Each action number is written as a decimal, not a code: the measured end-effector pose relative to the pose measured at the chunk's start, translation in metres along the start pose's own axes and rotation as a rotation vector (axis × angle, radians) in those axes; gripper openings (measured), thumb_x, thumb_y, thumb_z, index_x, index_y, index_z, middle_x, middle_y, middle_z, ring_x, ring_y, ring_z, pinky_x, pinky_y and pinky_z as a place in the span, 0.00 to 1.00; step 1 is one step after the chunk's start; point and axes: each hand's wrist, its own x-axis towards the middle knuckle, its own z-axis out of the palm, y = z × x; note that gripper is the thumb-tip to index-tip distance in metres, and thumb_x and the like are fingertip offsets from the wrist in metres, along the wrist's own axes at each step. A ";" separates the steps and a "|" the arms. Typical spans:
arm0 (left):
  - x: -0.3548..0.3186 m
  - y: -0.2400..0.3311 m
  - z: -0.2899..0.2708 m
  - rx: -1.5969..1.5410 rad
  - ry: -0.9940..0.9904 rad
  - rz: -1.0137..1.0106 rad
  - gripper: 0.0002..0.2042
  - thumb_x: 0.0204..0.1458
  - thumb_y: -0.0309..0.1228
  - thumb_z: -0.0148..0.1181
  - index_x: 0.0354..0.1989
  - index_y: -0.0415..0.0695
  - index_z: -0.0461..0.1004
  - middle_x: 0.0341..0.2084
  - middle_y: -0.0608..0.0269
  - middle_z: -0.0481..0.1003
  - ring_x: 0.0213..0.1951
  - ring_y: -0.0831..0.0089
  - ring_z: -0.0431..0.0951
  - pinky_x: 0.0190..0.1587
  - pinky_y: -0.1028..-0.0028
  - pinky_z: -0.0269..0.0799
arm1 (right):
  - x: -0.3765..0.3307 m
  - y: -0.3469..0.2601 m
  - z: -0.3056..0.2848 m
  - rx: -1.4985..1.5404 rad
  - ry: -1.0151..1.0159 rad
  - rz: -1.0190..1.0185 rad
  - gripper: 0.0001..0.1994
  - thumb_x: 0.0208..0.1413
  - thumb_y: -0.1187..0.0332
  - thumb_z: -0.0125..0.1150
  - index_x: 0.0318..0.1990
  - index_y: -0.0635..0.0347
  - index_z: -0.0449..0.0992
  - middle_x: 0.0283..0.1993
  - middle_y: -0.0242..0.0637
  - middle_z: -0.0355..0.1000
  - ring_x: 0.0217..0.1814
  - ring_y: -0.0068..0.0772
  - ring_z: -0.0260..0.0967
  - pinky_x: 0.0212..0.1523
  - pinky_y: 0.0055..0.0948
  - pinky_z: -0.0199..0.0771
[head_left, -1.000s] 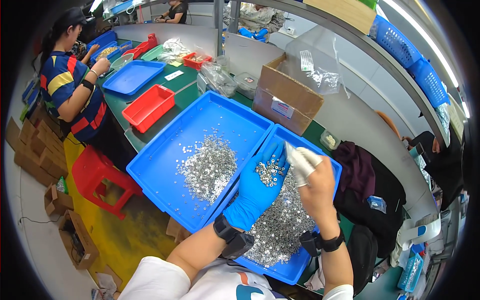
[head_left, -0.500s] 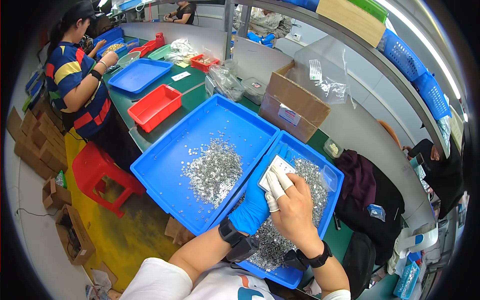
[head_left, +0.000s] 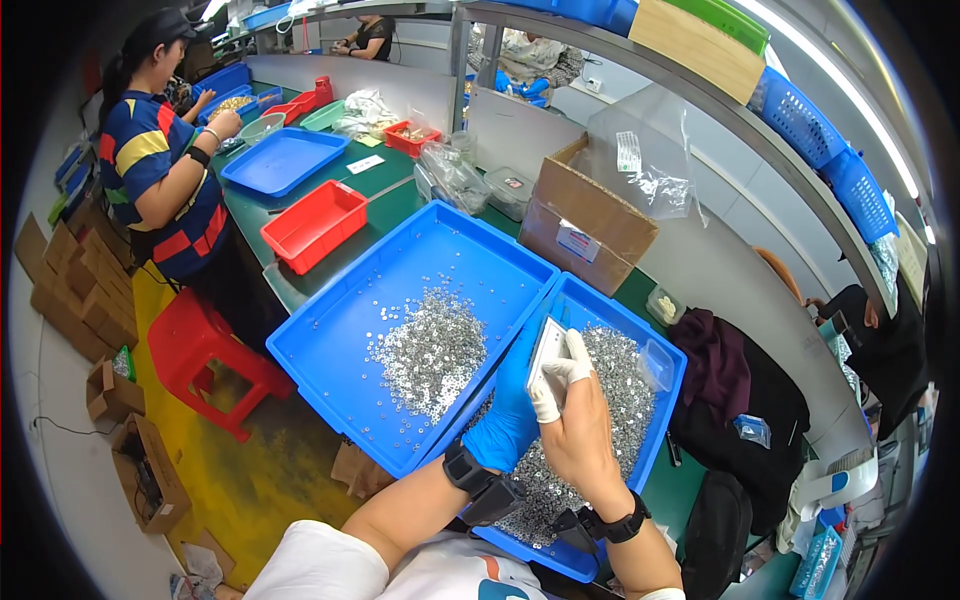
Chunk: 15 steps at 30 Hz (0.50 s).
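Note:
My left hand (head_left: pixel 510 405), in a blue glove, grips a flat white plate (head_left: pixel 548 347) that is tipped steeply, its edge facing up. My right hand (head_left: pixel 580 428), with white finger cots, holds the plate's right side between thumb and fingers. Both hands are above the right blue tray (head_left: pixel 677 392), which holds a heap of small shiny metal rings (head_left: pixel 622 385). To the left, a larger blue tray (head_left: pixel 318 372) carries another pile of small metal rings (head_left: pixel 430 350), with some scattered around it. The plate's face is mostly hidden.
A small clear scoop-like container (head_left: pixel 656 366) rests in the right tray. Beyond stand an open cardboard box (head_left: pixel 590 215), a red bin (head_left: pixel 315 225) and a flat blue tray (head_left: pixel 285 162). Dark cloth (head_left: pixel 735 400) lies at right. A co-worker (head_left: pixel 165 170) stands by a red stool (head_left: pixel 210 350).
The white plate has turned from face-up to steeply tilted on edge. My right fingers have shifted from lying across its face to gripping its right side.

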 end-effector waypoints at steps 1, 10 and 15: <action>0.001 0.001 0.000 -0.004 0.013 -0.015 0.22 0.66 0.39 0.39 0.62 0.39 0.59 0.55 0.56 0.67 0.55 0.67 0.68 0.60 0.68 0.64 | 0.001 -0.002 0.001 0.053 -0.026 0.053 0.31 0.59 0.60 0.58 0.62 0.73 0.56 0.64 0.64 0.55 0.69 0.67 0.50 0.68 0.50 0.50; -0.011 0.008 0.012 0.529 -0.140 0.271 0.29 0.64 0.36 0.42 0.70 0.39 0.45 0.69 0.54 0.48 0.70 0.64 0.47 0.71 0.66 0.42 | 0.002 0.004 0.026 0.151 -0.134 0.130 0.35 0.66 0.54 0.42 0.70 0.69 0.38 0.73 0.60 0.36 0.76 0.57 0.31 0.73 0.42 0.34; -0.012 0.005 0.011 0.495 -0.153 0.281 0.30 0.65 0.39 0.42 0.70 0.39 0.43 0.69 0.56 0.48 0.70 0.66 0.46 0.70 0.67 0.43 | -0.002 0.014 0.032 0.256 -0.082 0.129 0.36 0.67 0.51 0.40 0.70 0.69 0.37 0.73 0.62 0.36 0.76 0.59 0.32 0.73 0.44 0.33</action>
